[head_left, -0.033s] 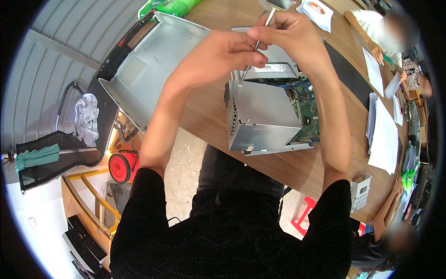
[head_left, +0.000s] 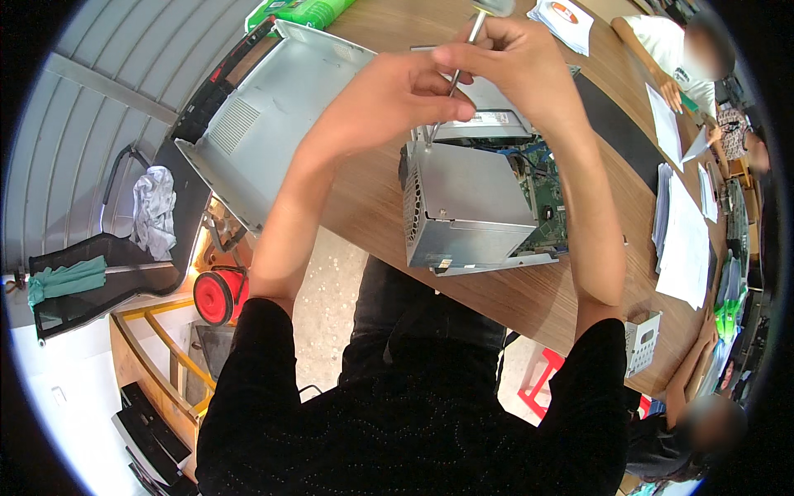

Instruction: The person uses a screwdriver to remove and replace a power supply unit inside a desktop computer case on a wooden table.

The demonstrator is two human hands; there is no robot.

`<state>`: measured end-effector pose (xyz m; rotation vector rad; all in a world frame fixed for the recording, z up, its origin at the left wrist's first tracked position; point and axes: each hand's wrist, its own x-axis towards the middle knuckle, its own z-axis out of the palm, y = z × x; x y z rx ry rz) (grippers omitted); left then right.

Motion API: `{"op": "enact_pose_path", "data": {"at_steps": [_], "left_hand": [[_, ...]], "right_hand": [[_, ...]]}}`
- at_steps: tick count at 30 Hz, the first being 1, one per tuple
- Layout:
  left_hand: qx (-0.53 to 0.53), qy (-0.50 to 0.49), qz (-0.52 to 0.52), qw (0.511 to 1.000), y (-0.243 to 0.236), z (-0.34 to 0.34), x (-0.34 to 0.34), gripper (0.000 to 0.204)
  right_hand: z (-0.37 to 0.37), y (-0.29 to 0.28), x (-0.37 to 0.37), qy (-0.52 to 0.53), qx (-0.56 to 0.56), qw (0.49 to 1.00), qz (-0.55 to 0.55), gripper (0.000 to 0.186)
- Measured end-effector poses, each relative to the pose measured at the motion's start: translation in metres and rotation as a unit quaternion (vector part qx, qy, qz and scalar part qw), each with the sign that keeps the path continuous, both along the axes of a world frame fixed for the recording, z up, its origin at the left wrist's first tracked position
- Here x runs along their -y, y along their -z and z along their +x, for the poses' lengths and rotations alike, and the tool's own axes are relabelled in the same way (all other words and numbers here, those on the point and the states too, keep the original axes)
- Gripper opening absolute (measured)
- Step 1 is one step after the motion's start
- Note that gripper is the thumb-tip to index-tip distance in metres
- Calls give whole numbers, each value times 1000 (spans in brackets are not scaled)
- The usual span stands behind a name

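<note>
A grey metal cover (head_left: 281, 103) lies at left on the wooden table (head_left: 364, 198). Beside it, the left hand (head_left: 385, 95) pinches the lower shaft of a screwdriver (head_left: 475, 30), whose tip stands at the far left corner of a silver metal box (head_left: 480, 183). The right hand (head_left: 521, 70) pinches the shaft higher up, above a green circuit board (head_left: 544, 194).

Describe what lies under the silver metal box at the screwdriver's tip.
A metal edge shows below the silver metal box, with a green circuit board to the box's right; the box covers whatever lies directly beneath.
</note>
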<state>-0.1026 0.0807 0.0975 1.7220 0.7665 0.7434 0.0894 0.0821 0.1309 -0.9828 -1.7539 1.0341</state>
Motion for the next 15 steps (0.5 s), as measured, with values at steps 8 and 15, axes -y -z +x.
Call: {"op": "enact_pose_path", "data": {"at_steps": [8, 15], "left_hand": [[109, -4, -91, 990, 3, 3, 7, 22], [-9, -35, 31, 999, 7, -5, 4, 23]], "right_hand": [[5, 16, -13, -56, -57, 997, -18, 31], [6, 12, -8, 5, 58, 998, -4, 26]]}}
